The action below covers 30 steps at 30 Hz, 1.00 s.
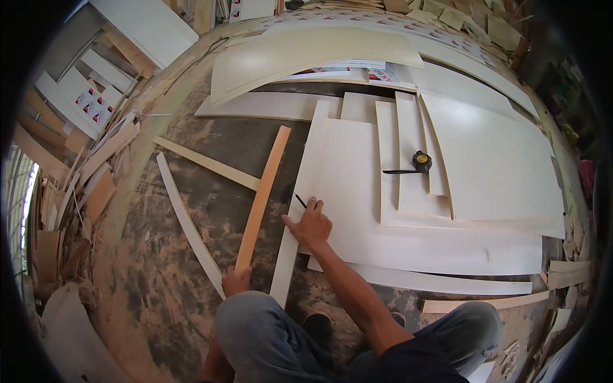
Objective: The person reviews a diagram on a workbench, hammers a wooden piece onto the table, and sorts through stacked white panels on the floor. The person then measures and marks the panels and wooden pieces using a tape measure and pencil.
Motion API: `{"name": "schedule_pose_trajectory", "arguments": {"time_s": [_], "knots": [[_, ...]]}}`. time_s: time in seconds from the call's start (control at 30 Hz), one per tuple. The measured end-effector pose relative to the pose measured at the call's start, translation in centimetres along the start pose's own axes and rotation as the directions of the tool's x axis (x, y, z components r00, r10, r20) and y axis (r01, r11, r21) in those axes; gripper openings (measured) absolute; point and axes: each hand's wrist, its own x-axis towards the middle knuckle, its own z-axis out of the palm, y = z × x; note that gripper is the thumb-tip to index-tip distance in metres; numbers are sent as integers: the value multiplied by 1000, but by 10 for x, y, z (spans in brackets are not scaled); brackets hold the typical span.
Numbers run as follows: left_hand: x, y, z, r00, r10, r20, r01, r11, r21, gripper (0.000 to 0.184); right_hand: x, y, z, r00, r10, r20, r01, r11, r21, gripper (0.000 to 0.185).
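My left hand [236,279] is closed around the near end of a light-brown wooden strip [263,195], which slants away from me over the floor. A slim black pencil [301,201] pokes out from the fingertips of my right hand [311,226]. That hand rests over a long narrow white strip [312,153], its thumb at the strip's left side. Under and beside this strip lies a large white panel [350,172]. Left of the wooden strip are a pale straight batten [207,164] and a thin white strip [185,210].
A tape measure [421,161] sits on stacked white boards to the right, with a black stick-like item [401,172] beside it. More large panels [313,57] lie at the back. Wood offcuts [99,191] pile up along the left. My bent knees [255,319] frame the near side.
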Motion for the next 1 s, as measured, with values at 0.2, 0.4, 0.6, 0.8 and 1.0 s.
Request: {"name": "schedule_pose_trajectory", "arguments": {"time_s": [0.2,0.4,0.6,0.8,1.0], "knots": [[-2,0,5,995,46,-86,-44,999,31,52,9,-1,4,999,22,-33,-22,1000,-10,76],[-26,30,-13,997,59,42,-66,977,203,48,20,2,1,995,80,-51,-79,997,19,75],[-43,46,9,949,300,98,-315,919,236,39,13,2,-4,998,53,-25,-54,998,-26,81],[-34,68,-3,971,211,116,-202,976,-85,29,17,15,-10,1000,-2,-3,2,1000,-4,81],[-20,120,-43,925,375,-60,-374,869,-323,19,39,38,-9,996,6,-91,20,960,279,62]]}}
